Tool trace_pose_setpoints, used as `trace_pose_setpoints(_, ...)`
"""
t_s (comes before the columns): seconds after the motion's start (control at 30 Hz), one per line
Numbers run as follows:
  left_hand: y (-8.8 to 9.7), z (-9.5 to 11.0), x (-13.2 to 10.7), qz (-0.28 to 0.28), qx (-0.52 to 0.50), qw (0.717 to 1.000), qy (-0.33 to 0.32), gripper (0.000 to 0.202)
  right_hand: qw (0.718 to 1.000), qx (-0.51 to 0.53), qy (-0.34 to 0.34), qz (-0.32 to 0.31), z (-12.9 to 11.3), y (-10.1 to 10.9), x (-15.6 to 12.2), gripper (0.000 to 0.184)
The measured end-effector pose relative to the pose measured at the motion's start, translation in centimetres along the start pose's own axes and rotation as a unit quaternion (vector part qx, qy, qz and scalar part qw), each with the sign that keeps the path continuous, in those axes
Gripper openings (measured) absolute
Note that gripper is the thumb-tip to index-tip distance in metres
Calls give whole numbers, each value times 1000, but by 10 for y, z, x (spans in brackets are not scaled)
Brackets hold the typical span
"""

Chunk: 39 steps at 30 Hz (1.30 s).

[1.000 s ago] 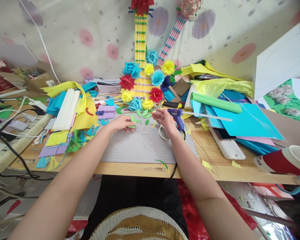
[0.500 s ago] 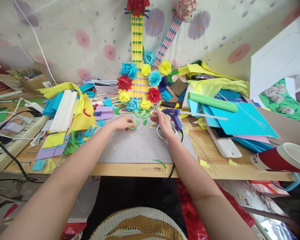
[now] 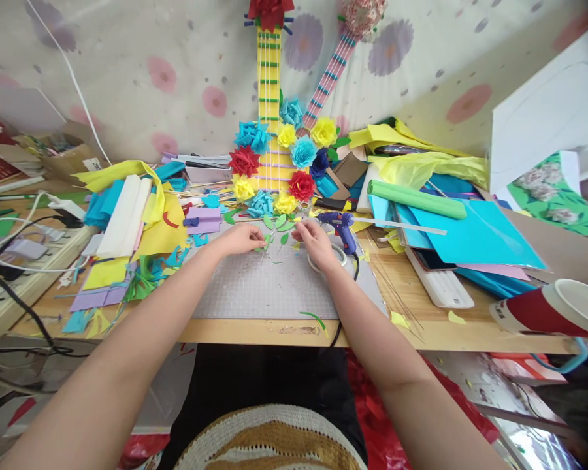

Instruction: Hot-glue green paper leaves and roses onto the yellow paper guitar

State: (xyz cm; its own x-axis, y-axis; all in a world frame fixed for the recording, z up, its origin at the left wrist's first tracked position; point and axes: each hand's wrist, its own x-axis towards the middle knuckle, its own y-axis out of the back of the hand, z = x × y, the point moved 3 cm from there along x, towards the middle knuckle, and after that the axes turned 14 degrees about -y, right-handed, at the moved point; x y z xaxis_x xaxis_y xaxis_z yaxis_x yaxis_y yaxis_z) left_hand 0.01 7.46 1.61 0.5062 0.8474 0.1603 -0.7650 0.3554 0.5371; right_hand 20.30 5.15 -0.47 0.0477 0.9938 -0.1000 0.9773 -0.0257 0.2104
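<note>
a: head view: what differs from half a second ago?

b: the right hand [image 3: 316,243], flatter then, now has its fingers curled in; the left hand [image 3: 244,239] has its fingertips together at a green leaf [image 3: 268,240].

a: is either clamped?

b: cannot tell. other leaves [image 3: 285,227] lie between the hands on the gray mat [image 3: 264,294]; the glue gun [image 3: 342,227] is beside the right hand.

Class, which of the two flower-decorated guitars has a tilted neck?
The pink-necked guitar: its neck leans right, while the neck of the yellow-necked guitar points straight up.
</note>
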Motion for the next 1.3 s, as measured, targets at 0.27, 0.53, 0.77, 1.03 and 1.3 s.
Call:
trace_pose_setpoints(0.27, 6, -2, 0, 41, 111, 992, -39, 9, 998, -63, 25, 17, 7, -2, 3, 26)
trace_pose_setpoints(0.53, -4, 16, -34, 82, 234, 963, -102, 16, 989, -135, 58, 11, -3, -3, -4, 24)
trace_pose_setpoints(0.77, -20, 8, -60, 129, 203, 968, -74, 16, 958, -237, 141, -84, -15, -19, -23, 28)
trace_pose_setpoints(1.03, -25, 6, -55, 99, 244, 962, -75, 11, 927, -299, 192, -117, -14, -32, -31, 25)
trace_pose_setpoints(1.3, -26, 6, -56, 100, 249, 961, -73, 13, 931, -280, 180, -148, -16, -33, -35, 25)
